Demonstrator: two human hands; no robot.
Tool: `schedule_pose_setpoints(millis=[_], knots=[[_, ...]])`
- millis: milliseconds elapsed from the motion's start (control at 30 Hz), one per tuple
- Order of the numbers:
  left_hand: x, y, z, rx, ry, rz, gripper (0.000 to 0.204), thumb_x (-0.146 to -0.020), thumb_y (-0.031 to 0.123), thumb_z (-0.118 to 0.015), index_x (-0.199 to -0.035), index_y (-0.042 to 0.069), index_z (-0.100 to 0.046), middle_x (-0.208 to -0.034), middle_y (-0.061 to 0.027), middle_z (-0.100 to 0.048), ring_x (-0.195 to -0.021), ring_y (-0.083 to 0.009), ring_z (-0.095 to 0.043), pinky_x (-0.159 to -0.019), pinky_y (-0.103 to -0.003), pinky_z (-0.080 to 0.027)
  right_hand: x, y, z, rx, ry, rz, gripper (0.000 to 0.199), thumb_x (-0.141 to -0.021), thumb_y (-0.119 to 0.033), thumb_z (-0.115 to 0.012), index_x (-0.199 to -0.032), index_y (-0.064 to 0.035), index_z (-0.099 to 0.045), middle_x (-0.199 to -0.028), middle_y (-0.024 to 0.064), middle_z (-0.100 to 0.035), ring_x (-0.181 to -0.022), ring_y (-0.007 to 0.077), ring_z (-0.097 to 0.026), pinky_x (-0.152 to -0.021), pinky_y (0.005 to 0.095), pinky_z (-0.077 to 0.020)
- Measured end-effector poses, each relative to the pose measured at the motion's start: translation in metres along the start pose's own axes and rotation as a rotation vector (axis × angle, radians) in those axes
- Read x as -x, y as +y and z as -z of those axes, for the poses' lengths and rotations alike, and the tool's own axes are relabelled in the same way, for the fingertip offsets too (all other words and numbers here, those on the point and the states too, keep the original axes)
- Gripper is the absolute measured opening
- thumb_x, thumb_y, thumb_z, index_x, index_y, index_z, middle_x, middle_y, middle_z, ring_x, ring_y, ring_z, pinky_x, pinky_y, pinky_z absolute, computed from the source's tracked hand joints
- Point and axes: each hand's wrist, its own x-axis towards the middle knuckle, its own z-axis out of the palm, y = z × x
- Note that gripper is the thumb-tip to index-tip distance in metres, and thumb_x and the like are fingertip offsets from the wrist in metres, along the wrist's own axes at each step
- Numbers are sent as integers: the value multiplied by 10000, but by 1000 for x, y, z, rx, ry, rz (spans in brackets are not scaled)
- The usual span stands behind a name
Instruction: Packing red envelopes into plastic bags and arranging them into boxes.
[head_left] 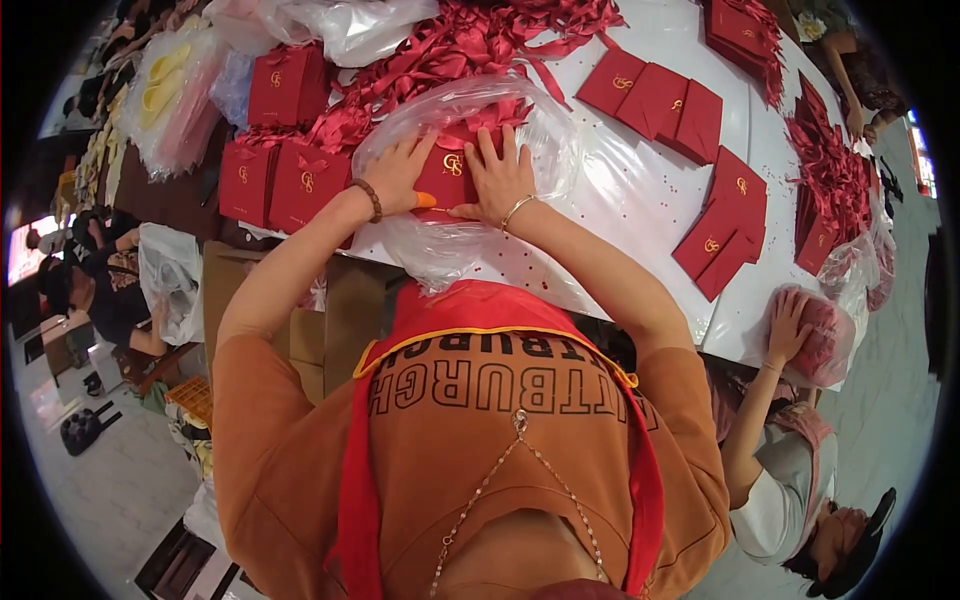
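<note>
A red paper gift bag with a gold emblem and a red ribbon lies on a clear plastic bag at the table's near edge. My left hand rests along its left side, fingers stretched out, with an orange cover on the thumb. On the right side my right hand lies with spread fingers, its thumb at the near edge. Both hands touch the gift bag, and neither is wrapped round it. How many bags are stacked beneath cannot be seen.
Red gift bags stand to the left, below a heap of red ribbons. More bags lie fanned out on the white table. At right, a person's hand rests on a wrapped red bundle.
</note>
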Motion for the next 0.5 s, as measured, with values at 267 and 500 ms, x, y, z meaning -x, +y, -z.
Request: schedule_pose_setpoints(millis=[267, 500], knots=[[8, 8, -15, -360, -61, -49, 812, -649, 320, -672, -1299, 41, -272, -1362, -192, -207, -1245, -330, -238, -957, -462, -274, -4, -11, -4, -60, -70, -38, 963, -520, -582, -672, -1278, -85, -349, -1346, 164, -241, -1246, 435, -142, -907, 626, -240], [-7, 20, -18, -464, -19, -91, 895, -557, 362, -736, -1258, 5, -311, -1323, -184, -274, -1177, -308, -330, -924, -425, -314, 3, 9, 31, 55, 1, 26, 766, -615, -559, -606, -1221, -122, -436, -1337, 129, -284, -1235, 414, -184, -913, 581, -265]])
